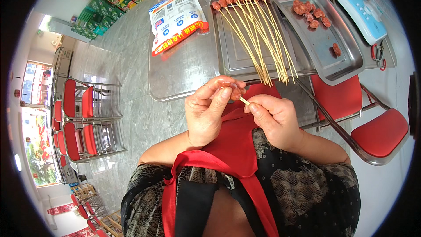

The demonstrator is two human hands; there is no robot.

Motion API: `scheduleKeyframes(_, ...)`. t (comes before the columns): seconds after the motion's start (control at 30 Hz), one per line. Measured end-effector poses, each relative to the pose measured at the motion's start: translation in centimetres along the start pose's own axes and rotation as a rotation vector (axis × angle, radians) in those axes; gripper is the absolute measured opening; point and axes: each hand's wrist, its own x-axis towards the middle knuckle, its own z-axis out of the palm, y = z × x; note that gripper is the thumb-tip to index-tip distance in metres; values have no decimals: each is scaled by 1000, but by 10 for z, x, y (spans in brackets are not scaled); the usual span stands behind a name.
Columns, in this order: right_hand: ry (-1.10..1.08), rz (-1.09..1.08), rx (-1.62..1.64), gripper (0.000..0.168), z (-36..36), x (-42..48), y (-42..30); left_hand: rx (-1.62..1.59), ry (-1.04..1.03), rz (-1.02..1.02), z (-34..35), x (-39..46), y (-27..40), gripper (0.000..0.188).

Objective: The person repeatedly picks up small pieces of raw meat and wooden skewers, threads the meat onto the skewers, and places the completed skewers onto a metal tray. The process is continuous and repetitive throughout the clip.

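Note:
Small reddish meat pieces (230, 89) are held between the thumb and fingers of my left hand (207, 113). A thin wooden skewer (243, 100) reaches from the meat to my right hand (276, 118), which pinches it; its tip is hidden in the meat. Beyond my hands, a shallow metal tray (230, 64) bears several skewers (260, 39) with reddish meat at their far ends, their bare ends pointing towards me. To its right, a deeper metal tray (348, 61) holds a cluster of loose meat pieces (307, 8) and a separate piece (336, 49).
A printed plastic food bag (177, 19) lies left of the skewer tray on the metal table (184, 72). Right of the deeper tray are a blue and white appliance (361, 16) and red-handled scissors (379, 54). Red chairs (380, 133) stand at the right; more chairs (88, 102) are at the left.

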Motion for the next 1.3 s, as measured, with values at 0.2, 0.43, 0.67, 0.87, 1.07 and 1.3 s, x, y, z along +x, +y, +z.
scheduleKeyframes(0.2, -26, -2, -66, 10, -2, -2, -4, -26, 10, -11, 2, -3, 4, 17)
scheduleKeyframes(0.43, -41, -61, -86, 10, 0, -1, -8, -12, -25, -2, 4, -5, 4, 17)
scheduleKeyframes(0.67, -93, -25, 71, 11, 0, 11, 2, 23, -5, 6, -2, 2, 7, 18)
scheduleKeyframes(0.87, -117, -17, -115, 10, -11, 18, 0, 40, 122, -43, -16, 18, 6, 18)
scheduleKeyframes(1.07, -69, 97, -164, 8, -24, 26, 2, 45, 219, -161, -37, 24, 12, 40)
scheduleKeyframes(1.3, 170, -75, -669, 14, -39, 107, 3, 29, 265, -226, -65, 12, 16, 39)
